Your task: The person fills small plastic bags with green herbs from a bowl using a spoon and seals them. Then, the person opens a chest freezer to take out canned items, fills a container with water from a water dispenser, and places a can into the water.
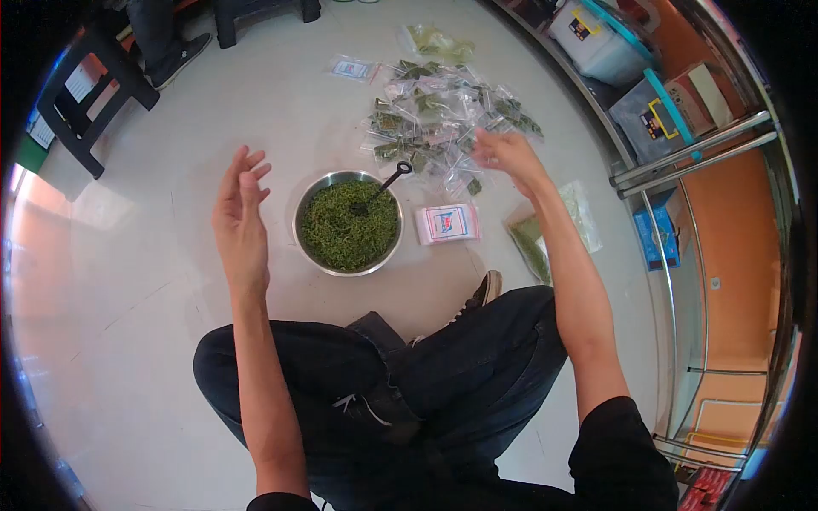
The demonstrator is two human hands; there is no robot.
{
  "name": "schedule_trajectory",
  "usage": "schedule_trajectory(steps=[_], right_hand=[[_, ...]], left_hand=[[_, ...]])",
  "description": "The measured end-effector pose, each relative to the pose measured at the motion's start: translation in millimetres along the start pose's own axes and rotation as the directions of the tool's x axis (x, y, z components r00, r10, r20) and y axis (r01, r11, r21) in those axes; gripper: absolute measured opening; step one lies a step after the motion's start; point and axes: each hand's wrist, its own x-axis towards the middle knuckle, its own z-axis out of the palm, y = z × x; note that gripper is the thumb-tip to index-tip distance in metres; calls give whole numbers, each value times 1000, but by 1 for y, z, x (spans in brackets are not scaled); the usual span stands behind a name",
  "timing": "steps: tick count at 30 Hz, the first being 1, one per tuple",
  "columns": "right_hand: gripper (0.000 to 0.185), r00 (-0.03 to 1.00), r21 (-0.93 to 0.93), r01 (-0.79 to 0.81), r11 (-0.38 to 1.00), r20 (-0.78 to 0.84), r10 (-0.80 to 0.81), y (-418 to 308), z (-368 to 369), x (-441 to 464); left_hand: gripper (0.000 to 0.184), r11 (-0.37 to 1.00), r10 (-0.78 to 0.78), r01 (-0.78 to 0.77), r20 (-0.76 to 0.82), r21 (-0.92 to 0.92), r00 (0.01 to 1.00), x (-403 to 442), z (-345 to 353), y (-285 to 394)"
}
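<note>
My left hand point(242, 215) is raised to the left of a steel bowl point(298, 243), fingers apart and holding nothing. Green shredded leaves point(345, 234) fill the bowl, and a black spoon point(397, 173) rests in them with its handle toward the upper right. My right hand point(509, 159) hovers at the right edge of a pile of small clear bags with green contents point(426, 111); its fingers are apart and nothing shows in them. Between bowl and right forearm lies a pack of plastic bags point(447, 224) with a printed label.
A larger bag of green material point(530, 243) lies behind my right forearm. Another printed packet point(354, 68) is above the pile. Shelves with lidded boxes point(596, 43) stand at the right. Black stools point(81, 119) and another person's shoe point(181, 61) are at upper left.
</note>
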Motion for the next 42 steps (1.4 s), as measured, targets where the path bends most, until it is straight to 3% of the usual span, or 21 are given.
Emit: schedule_trajectory(steps=[1,3,5,8,11,14,17,21,26,29,31,34,36,37,38,40,42], right_hand=[[46,994,-193,-93,977,34,101,31,-17,11],[37,963,-622,-46,782,181,200,118,-42,39],[22,904,-581,-94,808,290,314,155,-43,21],[22,850,-196,-333,922,362,384,164,-32,9],[26,850,-192,-331,924,365,380,159,-23,14],[27,868,-327,-273,905,322,379,161,-13,16],[27,793,8,-504,863,399,460,153,-13,11],[34,777,117,-529,841,464,425,149,-10,4],[27,749,146,-562,814,506,427,147,0,-2],[27,765,-100,-533,840,367,529,125,18,-11],[28,825,-162,-410,898,354,440,132,29,-16],[25,861,-143,-316,938,372,347,140,36,-9],[23,847,-53,-348,936,410,338,133,32,-11],[22,831,-57,-324,944,460,313,125,27,-11],[21,813,-57,-300,952,508,287,114,20,-11],[20,779,-28,-256,966,586,224,89,6,-19],[17,762,-53,-190,980,622,182,69,0,-26]], left_hand=[[53,1000,-6,6,-4,7,1000,0,-1,2],[53,1000,-14,15,-23,23,1000,1,-2,2],[52,999,-29,30,-25,16,999,0,2,2],[51,999,-47,48,-13,8,999,1,7,-2],[50,998,-60,60,7,19,998,0,13,-3],[48,998,-57,57,8,11,998,-1,9,-3],[47,996,-82,82,12,-26,997,-1,7,-3],[45,992,-109,110,21,-62,994,-2,6,-1],[44,994,-83,85,35,-66,996,-3,5,-5],[42,994,-76,78,34,-76,997,-3,7,1],[38,995,-65,66,13,-78,998,-4,11,-1],[29,994,34,-33,-15,107,999,-19,25,0],[23,938,232,-266,169,224,958,-43,52,12],[22,963,202,-242,281,117,938,-59,73,15],[38,980,88,-160,461,118,883,-77,90,-5],[75,876,185,-408,602,258,777,-112,135,-25],[94,730,230,-543,598,416,768,-126,173,-45]])
